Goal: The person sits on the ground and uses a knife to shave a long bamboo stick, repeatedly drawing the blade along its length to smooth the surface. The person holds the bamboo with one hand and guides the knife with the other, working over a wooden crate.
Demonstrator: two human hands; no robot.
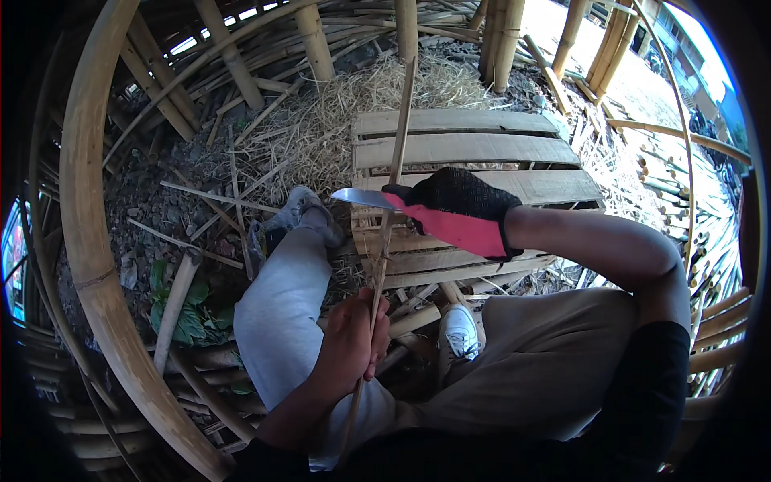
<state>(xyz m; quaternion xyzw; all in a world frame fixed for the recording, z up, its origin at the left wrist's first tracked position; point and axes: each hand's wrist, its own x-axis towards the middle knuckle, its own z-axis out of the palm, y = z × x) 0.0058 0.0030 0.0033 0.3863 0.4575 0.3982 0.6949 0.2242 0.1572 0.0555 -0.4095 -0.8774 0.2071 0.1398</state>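
Observation:
A long, thin bamboo strip [399, 132] runs up and away from my lap, slightly tilted. My left hand [353, 336], bare, is wrapped round its lower part above my left thigh. In a black and pink work glove, my right hand [459, 210] grips a knife, its handle mostly hidden inside the fist. The knife's blade [361, 198] points left and crosses the strip well above my left hand, seemingly against it. Beneath the gloved hand lies a slatted wooden pallet [474, 150].
Dry straw and shavings [369, 90] cover ground beyond the pallet. A thick curved bamboo pole [90, 193] rises at left, with green leaves [193, 313] beside it. Bamboo posts [315, 42] stand at the back. Many cut bamboo pieces [719, 233] lie at right. My white shoe [459, 332] rests below the pallet.

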